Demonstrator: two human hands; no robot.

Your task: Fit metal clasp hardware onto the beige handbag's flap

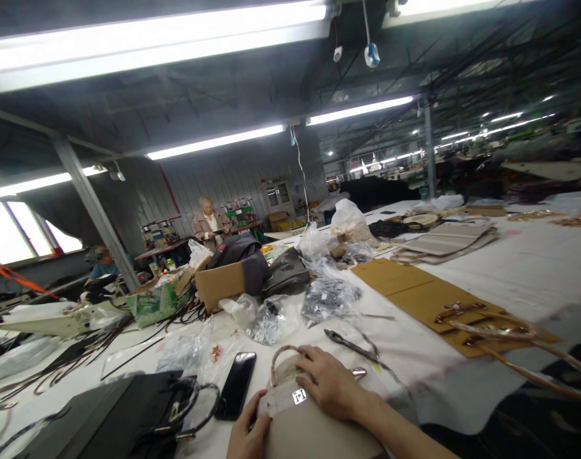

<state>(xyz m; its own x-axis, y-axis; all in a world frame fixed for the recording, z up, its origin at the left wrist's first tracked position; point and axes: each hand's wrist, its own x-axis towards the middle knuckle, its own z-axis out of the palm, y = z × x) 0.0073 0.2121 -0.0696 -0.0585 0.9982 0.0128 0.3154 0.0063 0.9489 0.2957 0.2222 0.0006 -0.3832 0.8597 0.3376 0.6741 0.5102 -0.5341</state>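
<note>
A beige handbag (314, 430) with a rolled handle and a shiny metal clasp lies low in the middle of the head view. My left hand (249, 428) grips its left edge, thumb on the front panel. Across the bag's upper right lies my right hand (329, 381), its fingers bent over the top edge beside the handle; what the fingertips touch behind it is hidden. A black phone (237, 386) lies just left of the bag. Farther left is a dark grey handbag (104, 417) with dark handles. Behind my right hand, a black pen-like tool (350, 343) with a cord rests on the table.
Brown flat panels (405, 290) with loose straps (524, 338) lie to the right on the white table (524, 268). Plastic-wrapped parts (329, 299), an open cardboard box (221, 285) and a green box (151, 303) stand ahead. Two people are in the background.
</note>
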